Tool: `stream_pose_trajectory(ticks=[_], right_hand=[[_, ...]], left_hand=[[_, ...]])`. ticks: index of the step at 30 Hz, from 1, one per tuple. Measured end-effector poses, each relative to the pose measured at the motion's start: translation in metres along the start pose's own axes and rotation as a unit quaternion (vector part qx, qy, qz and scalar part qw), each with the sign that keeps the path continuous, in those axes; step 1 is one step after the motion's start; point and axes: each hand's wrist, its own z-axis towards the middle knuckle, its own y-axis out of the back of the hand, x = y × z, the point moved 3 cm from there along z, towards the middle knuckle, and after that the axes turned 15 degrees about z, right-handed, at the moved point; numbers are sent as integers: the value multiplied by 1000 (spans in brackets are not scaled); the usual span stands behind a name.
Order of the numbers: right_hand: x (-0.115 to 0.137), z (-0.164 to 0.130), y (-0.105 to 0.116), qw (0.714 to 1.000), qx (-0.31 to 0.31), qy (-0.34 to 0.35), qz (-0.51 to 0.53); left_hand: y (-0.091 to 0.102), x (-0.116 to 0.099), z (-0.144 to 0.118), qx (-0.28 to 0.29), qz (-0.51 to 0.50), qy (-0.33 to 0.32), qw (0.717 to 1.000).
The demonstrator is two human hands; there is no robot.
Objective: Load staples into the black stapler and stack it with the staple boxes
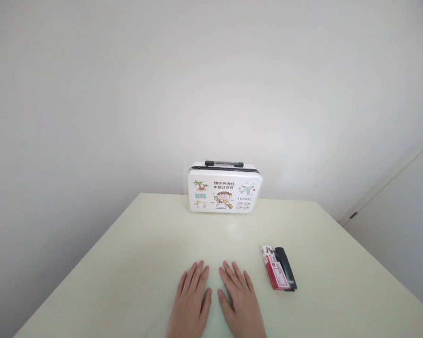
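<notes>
Palm down on the pale table [127, 263], my left hand [190, 303] lies flat with its fingers stretched out. My right hand [239, 298] rests the same way beside it, a small gap between the two thumbs. Neither hand holds anything. Nearest to my right hand, a little to its right, is a black stapler [286, 268]. Against its left side lies a red and white box [277, 272], touching or overlapping it. At the table's back stands a white carrying case [224, 191] with a black handle, printed with a cartoon cow, a palm tree and an aeroplane.
A plain white wall [211, 84] rises behind the table. The case stands upright close to that wall, with clear plastic wrap showing at its edges. On the right, a pale panel [402, 211] with a small dark fitting [353, 215] stands past the table's edge.
</notes>
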Motion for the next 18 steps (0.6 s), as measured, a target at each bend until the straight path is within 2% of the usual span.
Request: stream_pose_trajectory(ticks=[10, 18], right_hand=[[0, 0, 1, 1000, 3, -4, 8], [-2, -1, -1, 1000, -18, 15, -3]], left_hand=[[2, 0, 1, -9, -12, 2, 1000], [0, 1, 0, -8, -22, 4, 1000]])
